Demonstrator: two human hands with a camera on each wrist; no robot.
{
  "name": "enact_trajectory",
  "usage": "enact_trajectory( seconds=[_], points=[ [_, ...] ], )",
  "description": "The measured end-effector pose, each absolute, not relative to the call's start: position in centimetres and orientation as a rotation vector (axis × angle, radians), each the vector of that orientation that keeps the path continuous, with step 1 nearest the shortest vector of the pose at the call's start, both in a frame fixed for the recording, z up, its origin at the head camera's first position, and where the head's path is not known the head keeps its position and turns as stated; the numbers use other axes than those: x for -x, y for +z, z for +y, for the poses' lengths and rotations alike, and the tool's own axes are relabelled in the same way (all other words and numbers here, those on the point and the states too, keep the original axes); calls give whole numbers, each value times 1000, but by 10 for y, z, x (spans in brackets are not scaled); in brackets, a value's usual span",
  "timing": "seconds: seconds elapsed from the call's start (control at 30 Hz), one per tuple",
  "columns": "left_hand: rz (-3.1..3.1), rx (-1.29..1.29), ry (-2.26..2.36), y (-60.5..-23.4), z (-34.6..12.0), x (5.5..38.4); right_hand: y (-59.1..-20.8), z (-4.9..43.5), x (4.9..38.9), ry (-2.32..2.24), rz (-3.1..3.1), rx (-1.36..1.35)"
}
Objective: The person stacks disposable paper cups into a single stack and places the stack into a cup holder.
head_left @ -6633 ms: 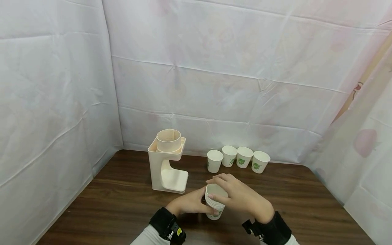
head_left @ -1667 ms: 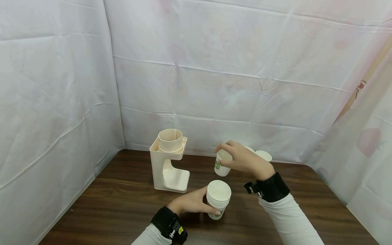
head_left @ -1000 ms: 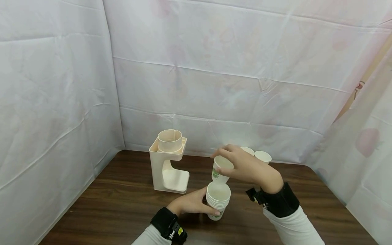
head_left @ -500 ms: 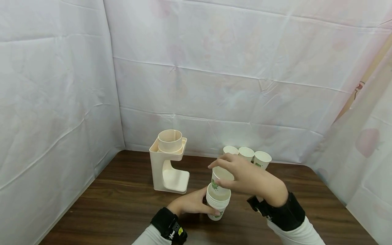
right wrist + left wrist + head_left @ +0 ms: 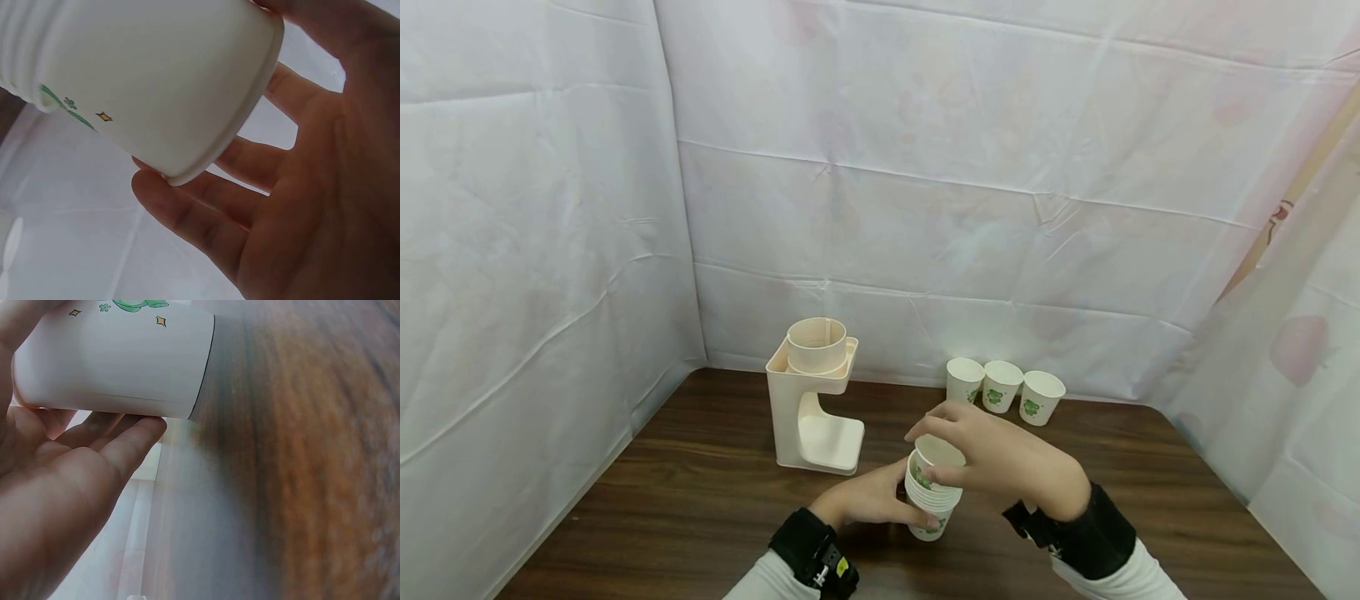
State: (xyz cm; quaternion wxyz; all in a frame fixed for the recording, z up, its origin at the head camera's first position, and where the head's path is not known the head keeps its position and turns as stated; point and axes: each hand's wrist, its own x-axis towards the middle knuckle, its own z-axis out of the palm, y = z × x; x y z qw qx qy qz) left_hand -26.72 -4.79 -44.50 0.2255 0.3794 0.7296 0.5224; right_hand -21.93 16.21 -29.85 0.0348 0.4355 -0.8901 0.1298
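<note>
A stack of nested white paper cups (image 5: 934, 500) stands on the table near the front middle. My left hand (image 5: 865, 496) grips the stack low down, thumb across its front; the left wrist view shows the lowest cup (image 5: 119, 362) just above the wood. With thumb and fingers, my right hand (image 5: 1000, 450) holds one paper cup (image 5: 940, 452) by its rim, partly sunk into the top of the stack. In the right wrist view that cup (image 5: 162, 81) bears a green print and a small yellow star, and its lower end enters the stacked rims.
Three more paper cups (image 5: 1002, 387) with green prints stand in a row at the back, beyond my right hand. A cream cup-holder stand (image 5: 786, 417) with a round tube (image 5: 817, 346) on top sits left of the stack. White cloth (image 5: 925, 208) hangs behind the dark wooden table (image 5: 700, 500).
The right hand has taken the leftmost cup from the back row, carried it forward and lowered it into the stack. The left hand has stayed around the stack.
</note>
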Motion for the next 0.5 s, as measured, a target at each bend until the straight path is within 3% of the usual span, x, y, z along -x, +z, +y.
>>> enact_trajectory(
  seconds=[0.5],
  points=[
    [2033,-1018,1439,-445,-47,265,-324,161,228,381,-2803,-1367]
  ],
)
